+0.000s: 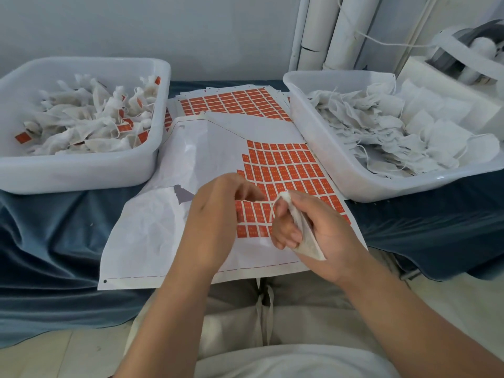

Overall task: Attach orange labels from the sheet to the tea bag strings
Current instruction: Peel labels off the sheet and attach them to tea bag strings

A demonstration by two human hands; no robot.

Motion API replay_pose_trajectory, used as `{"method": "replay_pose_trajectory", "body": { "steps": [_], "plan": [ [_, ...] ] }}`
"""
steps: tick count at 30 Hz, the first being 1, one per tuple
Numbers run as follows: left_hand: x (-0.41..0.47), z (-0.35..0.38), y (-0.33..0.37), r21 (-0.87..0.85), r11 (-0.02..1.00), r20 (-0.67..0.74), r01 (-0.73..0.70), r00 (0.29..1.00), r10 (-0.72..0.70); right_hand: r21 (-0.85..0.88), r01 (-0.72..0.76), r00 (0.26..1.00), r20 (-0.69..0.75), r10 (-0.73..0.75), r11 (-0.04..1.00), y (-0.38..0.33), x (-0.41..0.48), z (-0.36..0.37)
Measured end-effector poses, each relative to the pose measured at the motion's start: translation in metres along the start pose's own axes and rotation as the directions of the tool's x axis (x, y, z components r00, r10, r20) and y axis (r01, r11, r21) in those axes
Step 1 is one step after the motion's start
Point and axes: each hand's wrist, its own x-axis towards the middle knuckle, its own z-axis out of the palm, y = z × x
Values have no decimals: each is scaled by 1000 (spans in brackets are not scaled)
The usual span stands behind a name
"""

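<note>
From my remote seat I see the tea bag (313,248) in the right hand (327,227), which has it clasped between thumb and curled fingers, its white top poking out above the knuckles. It hangs over the near right corner of the label sheet (207,148), just above the orange labels (286,170) that fill only the sheet's right part (the left part is bare backing paper). The left hand (215,214) hovers beside it over the lower label rows with fingers bent inward; I cannot tell whether the fingertips pinch a label or nothing at all.

The sheet lies on a blue cloth (54,241) between two white tubs. The left tub (81,173) holds tea bags with orange tags on their strings; the right tub (341,148) holds plain white bags with loose strings. A fuller sheet (231,102) of labels lies behind the first one, between the tubs. White tubes (341,31) stand against the wall at the back right.
</note>
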Motion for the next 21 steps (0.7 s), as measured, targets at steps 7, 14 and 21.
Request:
{"method": "replay_pose_trajectory", "body": {
  "steps": [7, 14, 21],
  "plan": [
    [-11, -3, -2, 247, 922, 88, -298, 954, 286, -172, 27, 999, -39, -34, 985, -1, 0, -1],
    [-10, 3, -4, 536, 777, 18, -330, 925, 380, -123, -55, 974, -226, 26, 991, -4, 2, 1],
    [-5, 3, -11, 503, 789, 58, -353, 925, 376, -10, -48, 988, -150, 46, 999, -10, 0, 9]
  ]
}}
